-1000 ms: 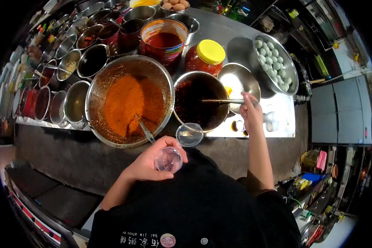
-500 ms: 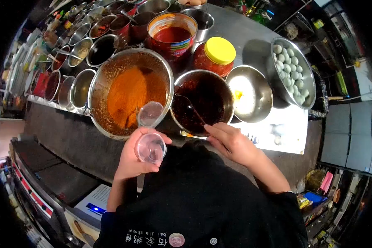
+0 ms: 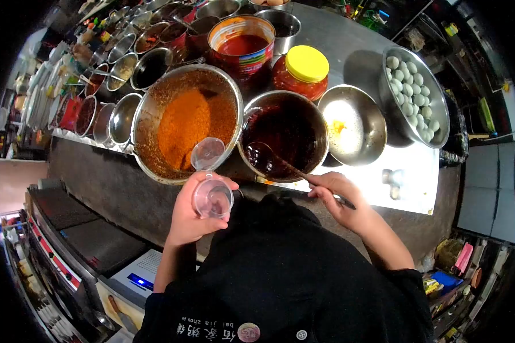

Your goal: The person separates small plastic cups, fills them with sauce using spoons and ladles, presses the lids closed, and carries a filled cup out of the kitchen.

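Note:
My left hand [image 3: 190,214] is closed around a small clear plastic cup [image 3: 213,198], whose hinged lid [image 3: 208,154] stands flipped open over the near rim of a steel bowl [image 3: 238,97] of orange-brown ground spice [image 3: 183,123]. Inside the cup I make out nothing. My right hand [image 3: 342,197] grips the handle of a long thin spoon [image 3: 294,170]. The spoon's head rests in dark red-brown sauce [image 3: 283,128], at the left of a second steel bowl [image 3: 325,150].
Right of the sauce stand a shiny steel bowl [image 3: 372,134] with a little yellow liquid and a basin [image 3: 442,117] of pale eggs. Behind are a yellow-lidded jar [image 3: 307,64] and a large open can [image 3: 241,60]. Several seasoning containers crowd the left.
The spoon's head has shifted lower in the sauce bowl, and my right hand has moved slightly right and down. The cup stays in my left hand. The whole view has shifted a little.

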`<action>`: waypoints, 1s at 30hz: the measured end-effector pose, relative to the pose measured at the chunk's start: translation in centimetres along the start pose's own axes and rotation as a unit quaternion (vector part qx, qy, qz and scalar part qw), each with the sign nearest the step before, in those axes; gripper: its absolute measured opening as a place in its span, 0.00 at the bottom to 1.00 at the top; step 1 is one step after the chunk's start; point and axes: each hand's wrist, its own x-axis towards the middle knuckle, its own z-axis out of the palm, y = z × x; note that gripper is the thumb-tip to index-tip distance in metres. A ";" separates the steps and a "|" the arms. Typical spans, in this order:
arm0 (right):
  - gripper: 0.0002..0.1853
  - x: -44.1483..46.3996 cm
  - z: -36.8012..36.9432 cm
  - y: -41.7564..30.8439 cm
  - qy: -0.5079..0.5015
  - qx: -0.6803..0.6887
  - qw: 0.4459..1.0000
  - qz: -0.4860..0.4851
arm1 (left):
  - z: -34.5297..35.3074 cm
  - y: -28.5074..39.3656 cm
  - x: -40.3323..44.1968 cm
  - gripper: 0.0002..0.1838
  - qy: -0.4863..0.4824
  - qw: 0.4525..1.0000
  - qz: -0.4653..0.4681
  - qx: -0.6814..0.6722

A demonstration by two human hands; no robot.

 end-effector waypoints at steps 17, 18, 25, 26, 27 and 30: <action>0.11 -1.2 1.8 1.2 0.119 0.098 0.987 0.042 | -0.6 0.3 -0.2 0.37 -0.017 0.995 0.002 0.098; 0.11 -1.4 2.0 1.2 0.126 0.148 0.977 0.086 | -0.8 0.0 -0.3 0.37 -0.026 0.994 0.007 0.107; 0.19 -0.8 0.7 -0.3 0.123 0.248 0.930 0.240 | -1.1 -0.3 -0.6 0.36 -0.004 0.982 0.018 0.188; 0.19 -0.6 0.5 -0.3 0.137 0.270 0.921 0.245 | -1.0 -0.4 -0.7 0.34 0.007 0.981 0.028 0.194; 0.18 -0.4 0.4 -0.4 0.151 0.293 0.910 0.250 | -1.0 -0.4 -0.7 0.33 0.019 0.979 0.038 0.201; 0.18 -0.2 -0.6 -1.1 0.152 0.280 0.913 0.254 | -1.2 -0.6 -0.6 0.31 0.034 0.971 0.003 0.238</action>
